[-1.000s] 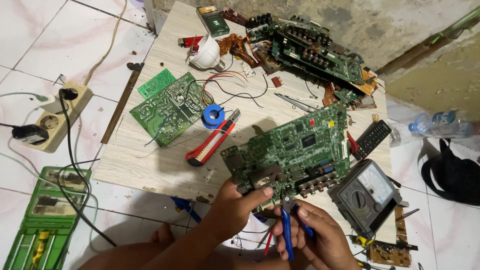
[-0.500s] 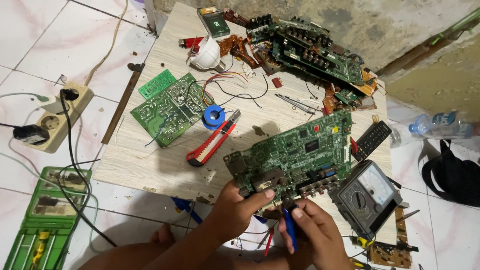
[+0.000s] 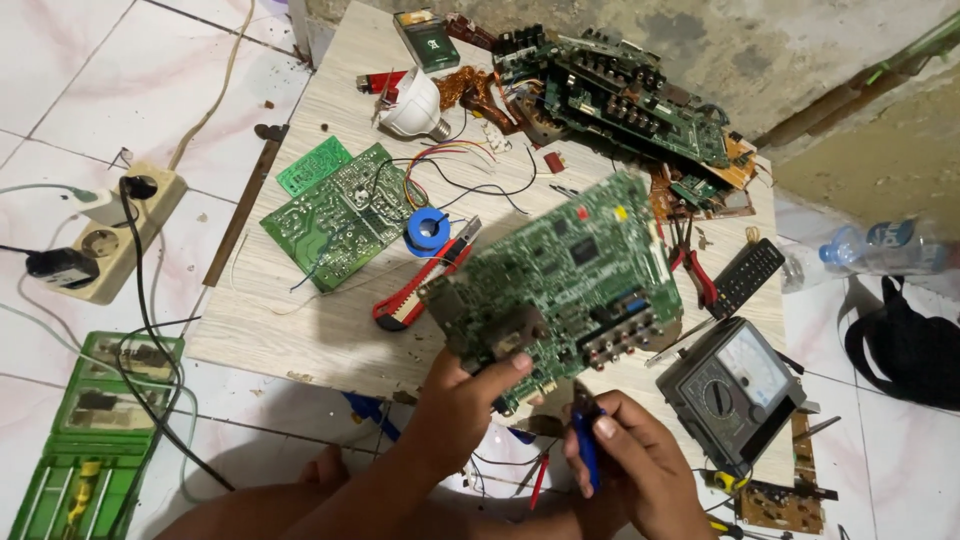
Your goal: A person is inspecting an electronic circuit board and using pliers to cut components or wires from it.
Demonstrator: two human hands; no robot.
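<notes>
Left hand (image 3: 465, 400) grips the near edge of the big green circuit board (image 3: 560, 275), thumb on top, fingers curled under; board is lifted and tilted above the front of the wooden worktop (image 3: 300, 330), connector row facing the person. Right hand (image 3: 635, 465) is closed around a blue-handled tool (image 3: 585, 455), tip pointing up at the board's lower edge; cannot tell if the tip touches it. On the worktop left of the held board: a smaller green board (image 3: 335, 215) with a little green board (image 3: 312, 165) beside it, blue solder spool (image 3: 428, 230), red utility knife (image 3: 415, 290) partly under the held board. Far side: white bulb (image 3: 415, 105), stack of dark circuit boards (image 3: 625, 90). Right of the held board: red-handled pliers (image 3: 695, 270), black remote (image 3: 745, 278), analog multimeter (image 3: 730, 385) at the worktop's near right corner. On the tiled floor: power strip (image 3: 105, 245) with plugs in it, green tool case (image 3: 90, 440), plastic bottle (image 3: 880, 245), black bag (image 3: 905, 345).
</notes>
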